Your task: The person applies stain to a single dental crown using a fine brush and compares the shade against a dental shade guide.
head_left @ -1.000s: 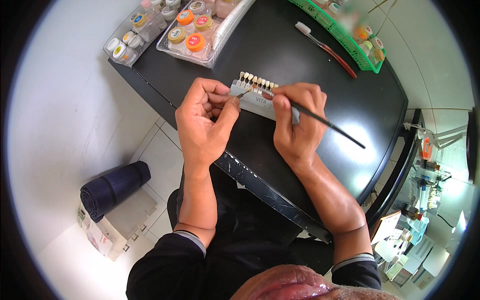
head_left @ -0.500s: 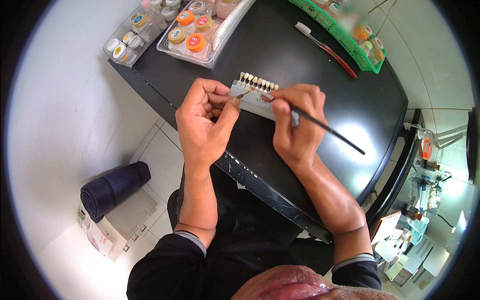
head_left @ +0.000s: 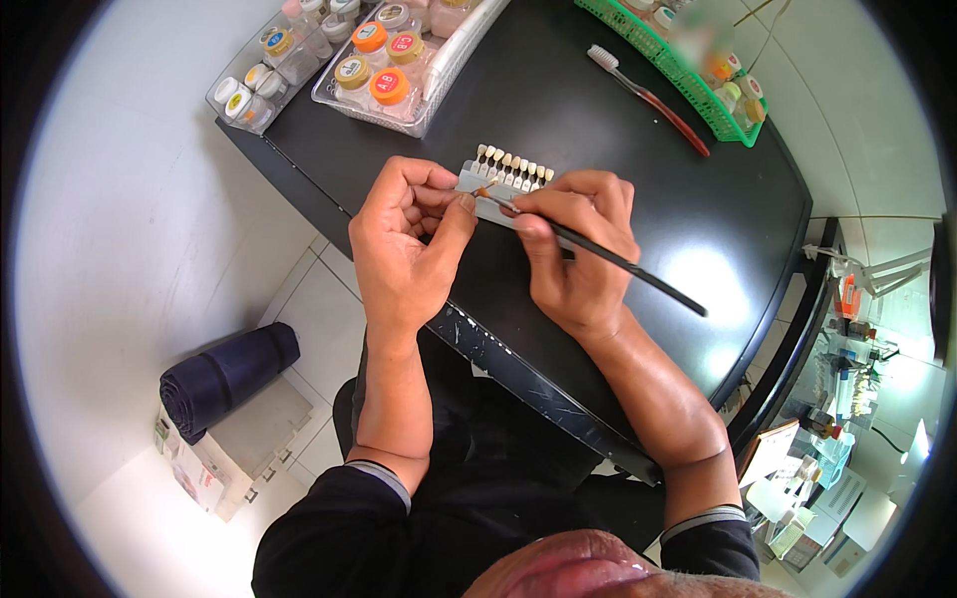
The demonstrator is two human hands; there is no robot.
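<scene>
Brush (head_left: 598, 254) pinched in right hand (head_left: 578, 249) fingers, tip beside left hand (head_left: 404, 249) fingertips (pressed together).

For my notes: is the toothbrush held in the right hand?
No, the right hand holds a thin black brush; the toothbrush lies untouched on the black table.

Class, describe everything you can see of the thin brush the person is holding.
The brush is a slim, dark, straight-handled tool with a small orange-brown tip. The right hand pinches it near the front like a pen; its handle slants down to the right over the black table. Its tip meets a small piece pinched in the left hand, just before the row of tooth-shaped shade tabs.
</scene>
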